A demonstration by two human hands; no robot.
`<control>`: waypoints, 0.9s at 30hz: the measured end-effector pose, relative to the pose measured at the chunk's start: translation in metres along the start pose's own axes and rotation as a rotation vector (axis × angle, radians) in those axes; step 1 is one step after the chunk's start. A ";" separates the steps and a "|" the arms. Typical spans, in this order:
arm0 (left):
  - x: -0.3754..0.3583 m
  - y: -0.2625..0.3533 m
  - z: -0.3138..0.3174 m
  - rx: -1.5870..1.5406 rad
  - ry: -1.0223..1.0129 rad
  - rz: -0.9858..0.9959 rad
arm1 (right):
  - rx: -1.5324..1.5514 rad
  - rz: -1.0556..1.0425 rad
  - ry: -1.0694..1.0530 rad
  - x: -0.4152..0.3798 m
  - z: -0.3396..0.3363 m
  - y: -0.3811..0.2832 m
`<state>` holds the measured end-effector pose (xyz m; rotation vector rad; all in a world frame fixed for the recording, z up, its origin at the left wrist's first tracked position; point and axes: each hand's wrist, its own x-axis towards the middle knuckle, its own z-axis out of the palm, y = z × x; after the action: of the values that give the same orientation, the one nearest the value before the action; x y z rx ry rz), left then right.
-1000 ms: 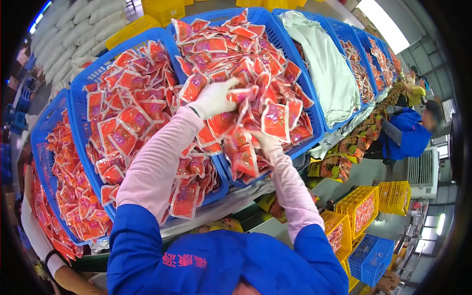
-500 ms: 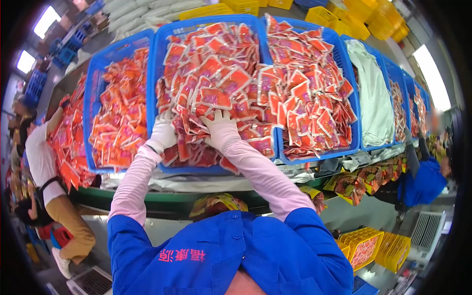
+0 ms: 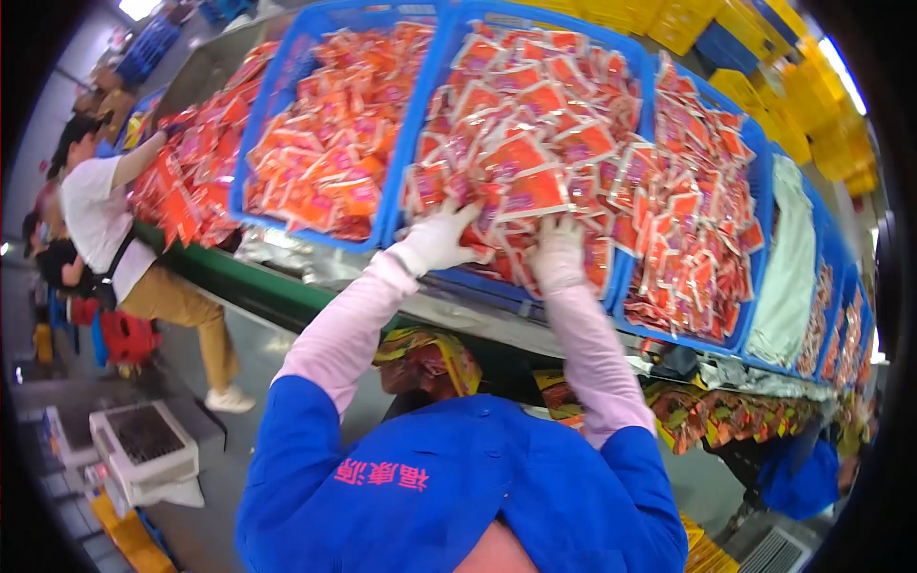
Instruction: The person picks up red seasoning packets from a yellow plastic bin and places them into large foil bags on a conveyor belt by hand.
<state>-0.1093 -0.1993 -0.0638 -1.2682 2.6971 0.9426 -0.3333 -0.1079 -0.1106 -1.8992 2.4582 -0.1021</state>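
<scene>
A heap of small red-and-white sealed packets (image 3: pixel 521 153) fills the blue crate (image 3: pixel 406 158) in front of me. My left hand (image 3: pixel 439 239), in a white glove, is at the crate's near-left part, its thumb and fingers curved around packets at the heap's edge. My right hand (image 3: pixel 559 256), also gloved, is a little to the right, with its fingers bent in among the packets and the tips partly hidden. Between the two hands lies a clump of packets, a larger-looking one on top. Pink sleeves cover both forearms.
Another blue crate of packets (image 3: pixel 330 143) stands left, and one more (image 3: pixel 693 220) right. Beyond it a pale green sheet (image 3: pixel 778 267) covers a crate. A person in a white shirt (image 3: pixel 100 201) reaches into loose packets at far left. Yellow crates (image 3: pixel 755 105) are stacked behind.
My view has turned, so the crates appear shifted right and up. Both hands remain at the near side of the heap, slightly farther right within the crate.
</scene>
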 end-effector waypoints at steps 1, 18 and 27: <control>-0.005 -0.008 -0.005 0.129 0.084 0.151 | 0.054 -0.055 -0.072 0.004 -0.012 0.008; -0.050 -0.215 -0.105 0.109 0.605 0.171 | 0.226 0.092 -0.014 0.029 -0.081 -0.055; -0.122 -0.149 -0.072 -1.161 0.355 0.018 | 0.882 0.265 0.367 0.019 -0.058 0.014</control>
<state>0.0942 -0.2250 -0.0501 -1.5837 2.2846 2.7079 -0.3555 -0.1207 -0.0539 -1.2267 2.2050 -1.3559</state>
